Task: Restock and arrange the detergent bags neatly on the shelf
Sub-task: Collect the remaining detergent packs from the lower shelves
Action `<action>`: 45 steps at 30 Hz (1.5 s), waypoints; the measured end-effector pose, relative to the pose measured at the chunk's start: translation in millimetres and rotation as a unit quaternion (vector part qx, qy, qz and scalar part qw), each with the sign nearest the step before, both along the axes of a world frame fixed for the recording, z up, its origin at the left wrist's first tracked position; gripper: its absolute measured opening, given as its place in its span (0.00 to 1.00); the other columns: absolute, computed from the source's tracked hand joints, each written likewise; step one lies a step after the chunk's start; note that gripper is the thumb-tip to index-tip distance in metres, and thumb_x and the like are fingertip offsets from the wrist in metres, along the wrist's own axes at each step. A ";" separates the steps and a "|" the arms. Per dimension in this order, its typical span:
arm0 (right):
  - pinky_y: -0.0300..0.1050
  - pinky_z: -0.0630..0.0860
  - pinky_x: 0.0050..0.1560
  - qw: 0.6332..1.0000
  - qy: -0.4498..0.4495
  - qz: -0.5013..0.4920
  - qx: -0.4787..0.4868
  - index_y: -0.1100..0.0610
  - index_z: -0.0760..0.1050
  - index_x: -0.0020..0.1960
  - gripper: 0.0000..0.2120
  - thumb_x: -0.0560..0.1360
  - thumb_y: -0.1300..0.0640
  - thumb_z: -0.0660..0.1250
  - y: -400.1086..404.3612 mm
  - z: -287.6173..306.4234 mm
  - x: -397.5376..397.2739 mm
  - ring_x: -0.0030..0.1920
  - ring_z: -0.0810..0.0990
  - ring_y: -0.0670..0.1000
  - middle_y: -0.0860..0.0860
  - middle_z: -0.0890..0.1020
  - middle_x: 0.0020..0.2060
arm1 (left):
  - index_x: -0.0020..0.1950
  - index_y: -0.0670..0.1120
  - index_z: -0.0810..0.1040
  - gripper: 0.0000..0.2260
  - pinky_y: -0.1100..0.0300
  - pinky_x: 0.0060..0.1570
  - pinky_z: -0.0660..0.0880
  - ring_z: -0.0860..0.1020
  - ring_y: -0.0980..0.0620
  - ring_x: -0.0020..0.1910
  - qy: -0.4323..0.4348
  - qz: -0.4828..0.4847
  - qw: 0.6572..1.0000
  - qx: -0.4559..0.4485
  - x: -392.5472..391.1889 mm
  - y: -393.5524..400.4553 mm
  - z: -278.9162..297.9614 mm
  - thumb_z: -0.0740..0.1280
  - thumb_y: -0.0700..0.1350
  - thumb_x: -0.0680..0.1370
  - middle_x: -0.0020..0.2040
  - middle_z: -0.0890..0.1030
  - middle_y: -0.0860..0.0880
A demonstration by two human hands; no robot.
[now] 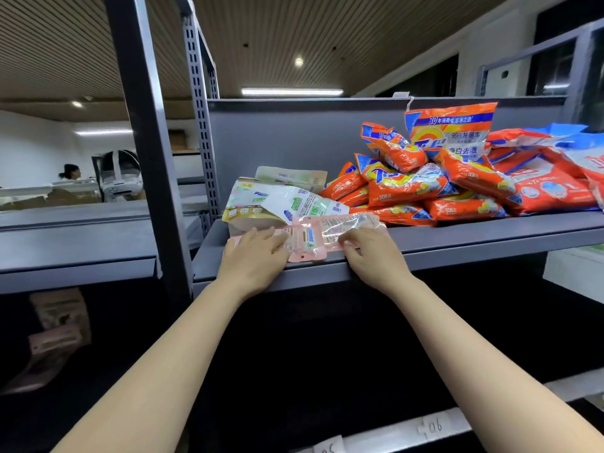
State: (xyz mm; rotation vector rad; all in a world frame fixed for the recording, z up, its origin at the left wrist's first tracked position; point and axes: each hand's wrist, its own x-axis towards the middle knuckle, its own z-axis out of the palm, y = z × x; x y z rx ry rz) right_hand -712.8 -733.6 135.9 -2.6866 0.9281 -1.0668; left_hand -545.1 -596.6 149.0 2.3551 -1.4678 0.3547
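Up on the grey shelf (457, 243), two bare hands work one pink detergent bag (313, 238) that lies flat at the near edge, its near corner hanging slightly over the lip. The left hand (253, 256) rests on the bag's left end with fingers fairly straight and close together, pressing down. The right hand (369, 250) sits at the bag's right end, fingers curled and pinching the crinkled clear film there.

Just behind the pink bag lie two pale green-and-white bags (277, 201), one on top of the other, the farther one mostly hidden. To their right is a heap of orange detergent bags (418, 184): about eight can be counted, one standing upright against the back panel, the others lying tilted on each other. At the far right are two more red-and-white bags with blue tops (549, 178), partly cut off by the frame.

Below left, in the dark lower shelf, two pinkish packets (55, 335) show dimly.
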 end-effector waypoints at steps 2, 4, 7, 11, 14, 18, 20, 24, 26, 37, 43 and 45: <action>0.49 0.70 0.59 1.000 -0.019 0.014 0.018 0.55 0.77 0.59 0.13 0.79 0.56 0.57 6.2 -2.7 0.6 0.59 0.73 0.53 0.52 0.80 0.57 | 0.72 0.57 0.66 0.30 0.49 0.70 0.52 0.57 0.50 0.74 -0.023 0.009 0.999 -0.035 -4.7 7.9 -3.5 0.45 0.57 0.70 0.75 0.62 0.53; 0.51 0.71 0.60 0.999 -0.022 0.020 0.033 0.55 0.77 0.59 0.13 0.79 0.57 0.58 13.2 -3.4 1.4 0.59 0.74 0.54 0.53 0.79 0.57 | 0.71 0.56 0.67 0.31 0.51 0.69 0.53 0.60 0.51 0.72 -0.041 0.011 0.998 -0.049 -8.5 13.2 -6.8 0.47 0.57 0.69 0.74 0.64 0.53; 0.50 0.71 0.61 0.998 -0.026 0.026 0.049 0.55 0.76 0.62 0.15 0.79 0.57 0.58 23.3 -3.1 0.7 0.61 0.73 0.54 0.54 0.78 0.60 | 0.71 0.54 0.68 0.31 0.53 0.70 0.52 0.61 0.51 0.72 -0.023 0.014 0.997 -0.067 -13.5 21.4 -7.2 0.48 0.57 0.69 0.74 0.65 0.53; 0.51 0.69 0.63 0.997 -0.034 0.035 0.058 0.55 0.74 0.65 0.16 0.78 0.58 0.58 36.8 -3.4 -2.2 0.64 0.71 0.54 0.54 0.76 0.63 | 0.71 0.53 0.68 0.24 0.50 0.73 0.49 0.59 0.49 0.73 0.004 0.016 0.997 -0.080 -15.6 30.9 -10.2 0.54 0.55 0.75 0.74 0.64 0.52; 0.50 0.68 0.64 0.997 -0.044 0.035 0.054 0.55 0.74 0.65 0.16 0.78 0.57 0.59 45.6 -3.7 -3.0 0.65 0.70 0.53 0.53 0.76 0.63 | 0.72 0.52 0.67 0.22 0.48 0.74 0.48 0.57 0.50 0.74 0.016 0.016 0.995 -0.095 -15.9 38.4 -11.8 0.58 0.52 0.77 0.75 0.63 0.52; 0.47 0.65 0.64 0.996 -0.065 0.037 0.052 0.53 0.73 0.65 0.15 0.78 0.56 0.60 58.8 -4.2 -2.4 0.66 0.68 0.50 0.51 0.75 0.64 | 0.69 0.50 0.70 0.21 0.55 0.71 0.53 0.62 0.53 0.70 0.012 -0.007 0.988 -0.155 -20.4 53.8 -15.0 0.61 0.50 0.76 0.70 0.69 0.53; 0.44 0.65 0.62 0.995 -0.072 0.048 0.044 0.53 0.74 0.64 0.15 0.79 0.56 0.60 68.1 -7.0 -1.1 0.65 0.69 0.50 0.50 0.76 0.63 | 0.65 0.49 0.74 0.18 0.59 0.66 0.57 0.67 0.53 0.65 0.006 -0.013 0.981 -0.191 -21.3 64.0 -17.5 0.62 0.49 0.75 0.65 0.74 0.54; 0.42 0.64 0.59 0.994 -0.073 0.073 0.038 0.52 0.74 0.63 0.14 0.78 0.56 0.61 97.1 -12.9 3.6 0.64 0.70 0.49 0.49 0.77 0.61 | 0.55 0.49 0.79 0.18 0.62 0.56 0.60 0.73 0.52 0.56 0.016 -0.010 0.967 -0.253 -21.4 92.8 -26.6 0.58 0.51 0.70 0.54 0.79 0.54; 0.44 0.64 0.62 0.994 -0.071 0.081 0.029 0.52 0.74 0.64 0.15 0.78 0.56 0.62 115.6 -16.9 7.0 0.64 0.70 0.49 0.49 0.77 0.61 | 0.51 0.48 0.80 0.16 0.61 0.52 0.63 0.75 0.51 0.50 0.011 -0.011 0.957 -0.290 -17.8 110.4 -33.5 0.59 0.50 0.69 0.49 0.80 0.53; 0.36 0.64 0.59 0.988 -0.049 0.145 0.017 0.53 0.75 0.62 0.15 0.75 0.59 0.67 237.0 -66.4 70.2 0.60 0.74 0.49 0.47 0.79 0.57 | 0.50 0.48 0.80 0.20 0.60 0.49 0.68 0.77 0.52 0.45 0.028 0.033 0.968 -0.249 50.9 235.3 -84.3 0.54 0.53 0.69 0.44 0.81 0.54; 0.34 0.62 0.58 0.985 -0.010 0.166 0.049 0.52 0.73 0.64 0.16 0.76 0.56 0.66 302.6 -95.6 139.9 0.62 0.72 0.47 0.46 0.77 0.60 | 0.55 0.49 0.78 0.16 0.59 0.55 0.66 0.75 0.53 0.51 0.048 0.084 0.980 -0.173 111.7 319.6 -111.7 0.58 0.51 0.73 0.49 0.80 0.55; 0.35 0.61 0.58 0.983 0.002 0.170 0.064 0.51 0.72 0.65 0.16 0.77 0.55 0.64 321.9 -104.0 162.4 0.63 0.70 0.46 0.45 0.75 0.61 | 0.57 0.50 0.77 0.12 0.59 0.57 0.67 0.75 0.53 0.53 0.059 0.102 0.980 -0.158 132.8 345.0 -119.0 0.61 0.49 0.76 0.51 0.79 0.55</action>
